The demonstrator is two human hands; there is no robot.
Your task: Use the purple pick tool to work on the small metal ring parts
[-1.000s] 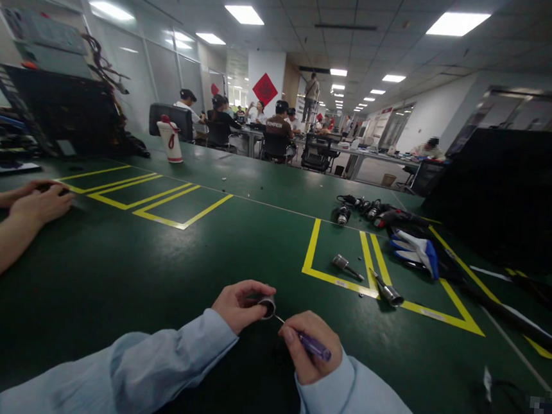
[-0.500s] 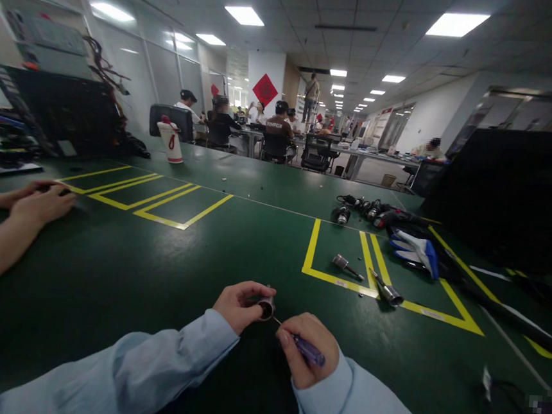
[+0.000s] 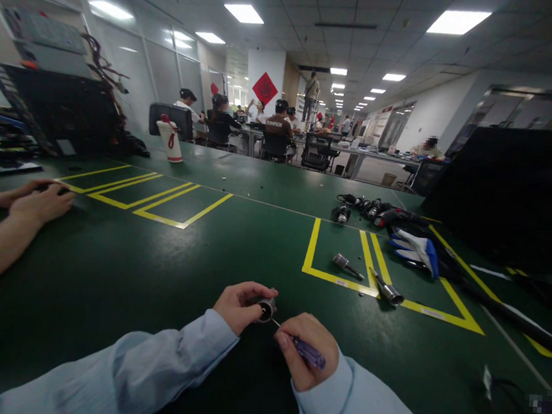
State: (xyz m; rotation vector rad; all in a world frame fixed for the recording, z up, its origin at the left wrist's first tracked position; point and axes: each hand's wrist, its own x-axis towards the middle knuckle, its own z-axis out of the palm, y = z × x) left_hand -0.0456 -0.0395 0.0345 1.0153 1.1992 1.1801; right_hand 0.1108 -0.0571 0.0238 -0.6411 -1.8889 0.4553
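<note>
Between the thumb and fingers of my left hand (image 3: 241,306) is a short, hollow metal cylinder (image 3: 267,309), its round opening turned toward me. My right hand (image 3: 309,348) is closed around a screwdriver (image 3: 309,351) with a purple see-through handle. The thin shaft points up and left to the cylinder's lower right rim; whether its tip touches the metal I cannot tell. Ahead on the right, inside yellow tape lines, lie a metal part with a slim shaft (image 3: 347,265) and a larger metal part with a hollow end (image 3: 388,291).
Blue-and-white gloves (image 3: 414,250) lie at the right beside a dark power tool (image 3: 398,218) and cables. A white cup (image 3: 170,140) stands at the back left. Another person's hands (image 3: 44,199) hold something dark at the left edge. A large black panel (image 3: 513,195) rises at the right.
The metal cylinder has turned very slightly in my left hand, and the screwdriver has shifted a touch to the left. Otherwise both hands keep their places.
</note>
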